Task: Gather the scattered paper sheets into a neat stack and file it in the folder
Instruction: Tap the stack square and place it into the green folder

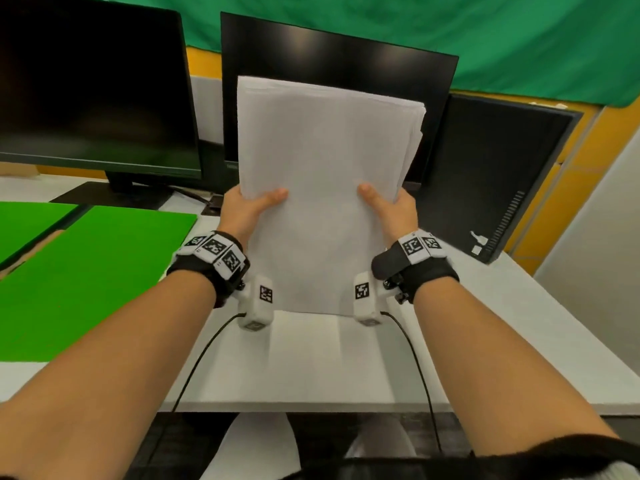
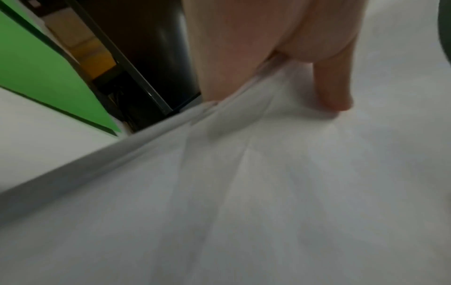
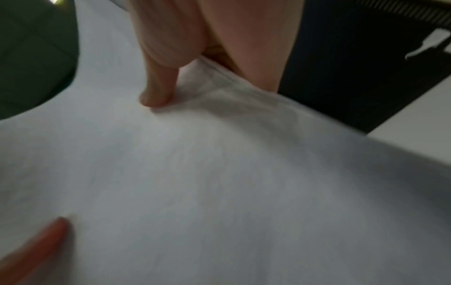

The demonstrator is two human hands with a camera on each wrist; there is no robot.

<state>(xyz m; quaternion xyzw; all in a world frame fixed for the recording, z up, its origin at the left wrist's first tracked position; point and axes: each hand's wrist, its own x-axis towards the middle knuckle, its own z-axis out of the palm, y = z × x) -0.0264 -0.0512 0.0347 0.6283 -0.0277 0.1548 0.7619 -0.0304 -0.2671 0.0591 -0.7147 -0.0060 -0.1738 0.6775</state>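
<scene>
A white paper stack (image 1: 325, 188) stands upright on its short edge on the white desk (image 1: 311, 358), held between both hands. My left hand (image 1: 247, 202) grips its left edge, thumb on the front face, fingers hidden behind. My right hand (image 1: 394, 202) grips the right edge the same way. The sheets' top right corners are fanned slightly. The wrist views show each thumb pressing the paper stack (image 2: 268, 173) (image 3: 219, 173). The open green folder (image 1: 90, 278) lies flat on the desk to the left.
Two dark monitors (image 1: 93, 88) (image 1: 332, 71) stand behind the stack, and a black computer tower (image 1: 495, 174) is at the right. Cables from the wrist cameras trail over the desk's front edge. The desk ends at the right near a wall.
</scene>
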